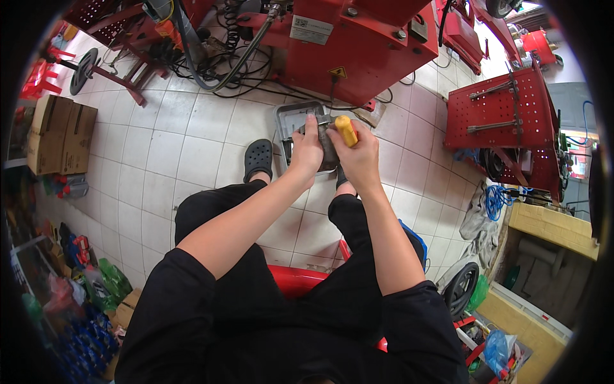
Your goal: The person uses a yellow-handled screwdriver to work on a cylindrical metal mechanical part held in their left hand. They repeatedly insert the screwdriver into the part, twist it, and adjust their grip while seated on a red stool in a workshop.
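Over a shallow grey tray (286, 116) on the tiled floor, my left hand (307, 150) grips a dark metal part (328, 151), its fingers at the part's left side and top. My right hand (355, 153) is closed on a tool with a yellow handle (345, 130), held against the top right of that part. The tool's working end is too hidden to make out clearly. A dark clog (258, 160) on my foot stands left of the tray.
A large red machine (358, 51) with hoses and black cables stands in front of me. Cardboard boxes (61, 134) are at the left. A red perforated stand (499, 134) with wrenches, a blue cord (499, 201) and a yellow ledge (553, 230) are at the right. I sit on a red seat (288, 275).
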`<action>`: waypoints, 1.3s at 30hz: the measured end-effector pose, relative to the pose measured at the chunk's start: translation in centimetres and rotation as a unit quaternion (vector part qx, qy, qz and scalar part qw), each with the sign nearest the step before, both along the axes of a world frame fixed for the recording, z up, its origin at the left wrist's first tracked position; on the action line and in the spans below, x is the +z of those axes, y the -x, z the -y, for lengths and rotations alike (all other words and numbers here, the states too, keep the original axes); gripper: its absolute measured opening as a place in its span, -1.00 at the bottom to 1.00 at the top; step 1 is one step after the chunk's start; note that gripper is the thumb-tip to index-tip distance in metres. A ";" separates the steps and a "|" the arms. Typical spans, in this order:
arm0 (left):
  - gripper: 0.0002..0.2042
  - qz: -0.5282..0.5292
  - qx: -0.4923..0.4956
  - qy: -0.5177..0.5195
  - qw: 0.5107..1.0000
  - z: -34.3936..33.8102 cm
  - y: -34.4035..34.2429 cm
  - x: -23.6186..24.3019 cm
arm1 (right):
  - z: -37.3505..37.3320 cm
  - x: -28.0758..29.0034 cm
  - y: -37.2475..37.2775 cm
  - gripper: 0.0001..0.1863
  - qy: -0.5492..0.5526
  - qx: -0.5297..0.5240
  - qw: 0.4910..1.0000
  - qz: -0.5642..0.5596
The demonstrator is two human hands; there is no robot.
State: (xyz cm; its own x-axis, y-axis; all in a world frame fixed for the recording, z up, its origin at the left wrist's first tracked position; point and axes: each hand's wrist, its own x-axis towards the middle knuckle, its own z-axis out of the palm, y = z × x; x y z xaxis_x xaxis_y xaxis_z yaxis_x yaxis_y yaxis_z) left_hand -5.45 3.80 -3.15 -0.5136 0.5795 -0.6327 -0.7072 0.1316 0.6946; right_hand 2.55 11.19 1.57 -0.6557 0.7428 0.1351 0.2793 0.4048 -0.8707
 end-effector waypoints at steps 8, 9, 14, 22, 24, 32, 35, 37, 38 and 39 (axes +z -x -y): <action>-0.22 0.033 0.023 -0.011 0.999 0.1 -0.2 0.5 | 1.1 -0.4 0.6 -0.80 0.121 -0.062 0.991 -0.017; -0.27 0.057 0.021 -0.034 0.998 0.3 -0.3 0.6 | 1.2 -0.3 0.7 -0.77 0.115 -0.058 0.992 -0.001; -0.48 0.163 0.012 -0.056 0.985 0.5 -0.4 2.0 | 1.4 0.6 0.7 -0.68 0.086 -0.052 0.993 0.057; -0.35 0.254 0.038 -0.101 0.961 0.2 1.2 1.4 | 1.1 3.6 -0.2 -0.69 0.107 -0.060 0.989 -0.083; -0.34 0.233 0.063 -0.072 0.968 0.0 2.1 1.6 | 1.4 7.3 -1.7 -0.66 -0.106 0.034 0.988 -0.105; -0.31 0.248 0.118 -0.087 0.958 -0.3 6.0 1.5 | 5.7 11.9 -3.4 -0.51 -0.274 0.188 0.939 -0.087; -0.31 0.249 0.128 -0.086 0.956 -0.1 6.7 1.9 | 6.0 11.0 -3.1 -0.57 -0.282 0.239 0.916 -0.157; -0.31 0.250 0.131 -0.091 0.955 0.0 7.0 2.2 | 6.3 10.5 -3.2 -0.62 -0.294 0.235 0.907 -0.190; -0.32 0.247 0.131 -0.101 0.955 0.1 7.2 2.2 | 6.6 11.0 -3.6 -0.66 -0.274 0.248 0.913 -0.170; -0.32 0.245 0.131 -0.110 0.954 0.1 7.4 2.2 | 6.7 11.0 -3.7 -0.68 -0.271 0.248 0.912 -0.182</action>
